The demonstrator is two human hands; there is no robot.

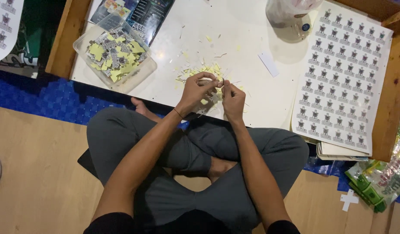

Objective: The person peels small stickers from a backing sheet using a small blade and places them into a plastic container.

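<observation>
Your white sticker sheet (pixel 340 76), rows of black-grey labels, lies right of the clear tub (pixel 115 54) w/ cut yellow-backed labels. Dark glossy packet (pixel 143 15) just behind tub; green-white wrappers (pixel 377 182) far right.
</observation>
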